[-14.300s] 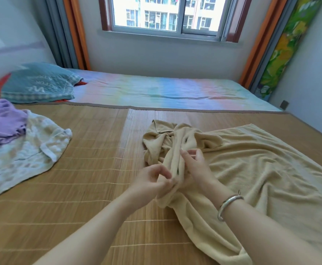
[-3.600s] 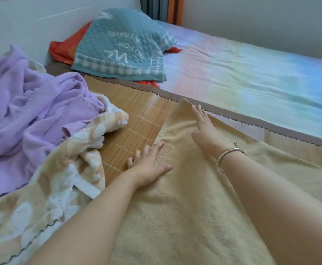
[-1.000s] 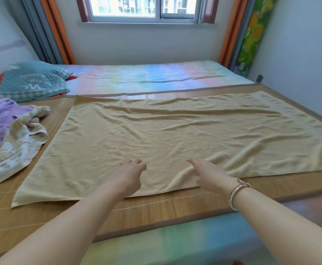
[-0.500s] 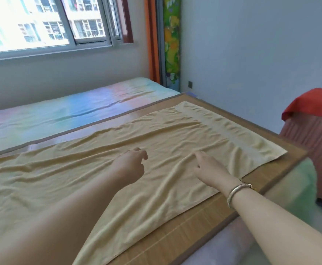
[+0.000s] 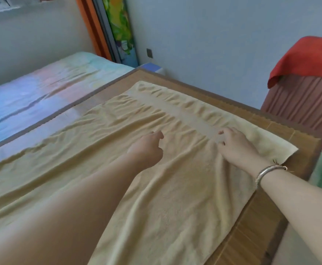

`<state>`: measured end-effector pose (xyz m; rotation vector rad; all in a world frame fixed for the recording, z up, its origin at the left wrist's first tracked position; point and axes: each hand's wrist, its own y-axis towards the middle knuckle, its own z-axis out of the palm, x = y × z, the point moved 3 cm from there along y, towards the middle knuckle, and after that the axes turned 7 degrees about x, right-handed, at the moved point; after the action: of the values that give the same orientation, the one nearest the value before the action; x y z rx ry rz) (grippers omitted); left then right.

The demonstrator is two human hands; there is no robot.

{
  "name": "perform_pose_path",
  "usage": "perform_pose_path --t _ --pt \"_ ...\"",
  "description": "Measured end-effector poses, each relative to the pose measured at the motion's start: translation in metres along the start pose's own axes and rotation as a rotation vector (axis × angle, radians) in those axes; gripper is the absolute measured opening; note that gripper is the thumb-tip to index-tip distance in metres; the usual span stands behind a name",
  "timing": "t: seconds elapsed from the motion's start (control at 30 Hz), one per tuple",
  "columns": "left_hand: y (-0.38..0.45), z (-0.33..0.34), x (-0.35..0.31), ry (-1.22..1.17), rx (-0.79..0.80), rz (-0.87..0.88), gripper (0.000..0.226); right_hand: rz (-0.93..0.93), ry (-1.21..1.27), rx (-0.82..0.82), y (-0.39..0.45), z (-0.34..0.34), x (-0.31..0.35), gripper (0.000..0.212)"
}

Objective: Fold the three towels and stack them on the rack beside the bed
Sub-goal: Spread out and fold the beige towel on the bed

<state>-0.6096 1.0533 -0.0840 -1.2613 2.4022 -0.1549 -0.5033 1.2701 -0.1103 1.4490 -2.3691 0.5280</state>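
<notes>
In the head view our left hand (image 5: 146, 148), loosely curled, and right hand (image 5: 236, 146), fingers spread, hold nothing above the beige towel (image 5: 175, 197) spread flat under them on the bamboo mat (image 5: 257, 232). Folding looks unstarted; next we grip its right-hand end. The other 2 towels are out of frame.
</notes>
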Motion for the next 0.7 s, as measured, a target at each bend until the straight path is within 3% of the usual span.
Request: perform_pose_path --t 0.23,0.4,0.57,0.7 --pt "0.081 -0.033 -0.035 -0.027 0.093 0.035 0.054 0.093 -0.052 0.037 0.058 -0.027 -0.014 0.039" --pt "0.146 -0.037 -0.072 -0.023 0.181 0.036 0.057 0.236 -0.042 -0.082 0.098 -0.049 -0.037 0.041" --pt "0.203 -0.016 -0.095 0.132 0.154 0.043 0.07 0.417 0.18 0.144 0.125 -0.03 -0.068 0.045" --pt "0.241 -0.01 -0.106 0.198 0.118 0.059 0.058 0.427 0.258 0.278 0.139 -0.021 -0.079 0.04"
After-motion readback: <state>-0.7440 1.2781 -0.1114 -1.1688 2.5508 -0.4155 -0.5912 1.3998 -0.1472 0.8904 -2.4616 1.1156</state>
